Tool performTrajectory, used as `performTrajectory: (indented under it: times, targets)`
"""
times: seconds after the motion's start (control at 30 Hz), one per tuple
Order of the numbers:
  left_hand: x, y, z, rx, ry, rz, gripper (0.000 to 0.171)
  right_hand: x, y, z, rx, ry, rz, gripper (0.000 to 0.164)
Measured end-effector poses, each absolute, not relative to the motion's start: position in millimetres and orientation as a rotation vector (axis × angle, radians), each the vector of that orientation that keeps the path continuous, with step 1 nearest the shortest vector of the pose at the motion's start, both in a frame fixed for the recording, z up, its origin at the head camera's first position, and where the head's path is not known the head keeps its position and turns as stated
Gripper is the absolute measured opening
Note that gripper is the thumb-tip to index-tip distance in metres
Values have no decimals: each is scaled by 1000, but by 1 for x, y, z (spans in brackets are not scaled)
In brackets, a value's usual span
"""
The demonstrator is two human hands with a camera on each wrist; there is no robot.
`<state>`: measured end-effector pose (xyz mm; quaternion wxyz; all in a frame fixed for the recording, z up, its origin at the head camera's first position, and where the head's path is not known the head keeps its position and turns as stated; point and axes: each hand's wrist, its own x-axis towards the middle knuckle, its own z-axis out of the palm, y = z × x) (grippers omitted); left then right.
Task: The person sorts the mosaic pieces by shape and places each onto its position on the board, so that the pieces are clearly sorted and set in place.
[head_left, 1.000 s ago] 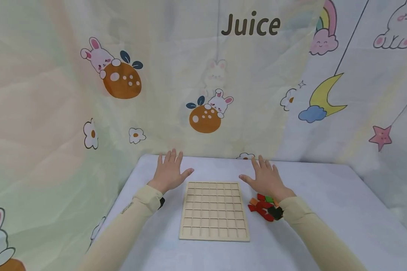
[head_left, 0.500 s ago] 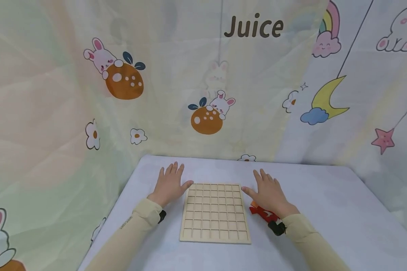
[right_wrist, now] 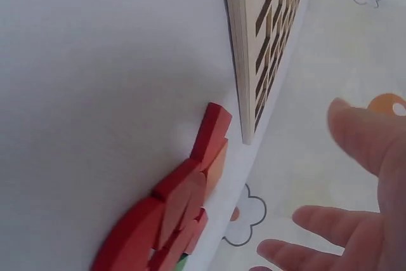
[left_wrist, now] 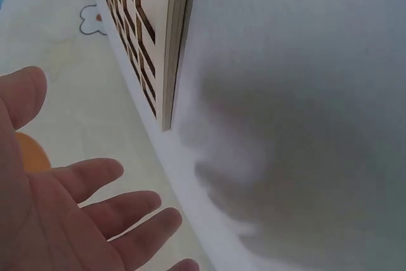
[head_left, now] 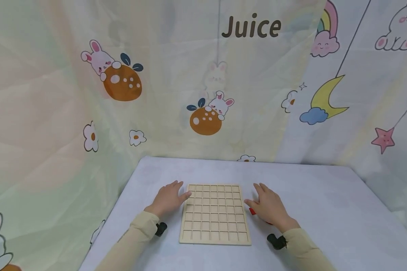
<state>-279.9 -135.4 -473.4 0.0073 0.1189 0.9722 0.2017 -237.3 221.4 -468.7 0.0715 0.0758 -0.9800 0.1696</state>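
Observation:
A pale wooden grid board (head_left: 214, 216) with rows of square recesses lies flat on the table. My left hand (head_left: 167, 199) is at the board's upper left edge, its thumb overlapping the rim in the head view. In the left wrist view the left hand's fingers (left_wrist: 120, 211) are spread and hold nothing. My right hand (head_left: 269, 207) hovers right of the board over a small pile of red blocks (right_wrist: 171, 211), mostly hidden beneath it in the head view. The right wrist view shows this pile with an orange block (right_wrist: 216, 166) and a bit of green; the right fingers hold nothing.
The white-covered table (head_left: 325, 210) stretches out to the right of the right hand. Behind it hangs a printed cloth backdrop (head_left: 169, 82) with rabbits and oranges. A small black device (head_left: 161, 229) sits on each wrist.
Both hands have drawn back and down toward the body, from beyond the board to beside it. The right hand now covers most of the blocks; board and blocks have stayed put.

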Motion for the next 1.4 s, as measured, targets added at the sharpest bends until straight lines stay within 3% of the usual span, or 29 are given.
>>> performTrajectory:
  times: [0.5,0.87,1.4]
  targets:
    - [-273,-133,-500,390,2960,800,52,-229,228,-487,127,-2902,641,21]
    - [-268,-131,-509,399,2910,910,44,-225,233,-493,110,-2929,708,22]
    - [-258,-136,-511,467,2887,1040,47,-234,237,-495,51,-2895,689,27]
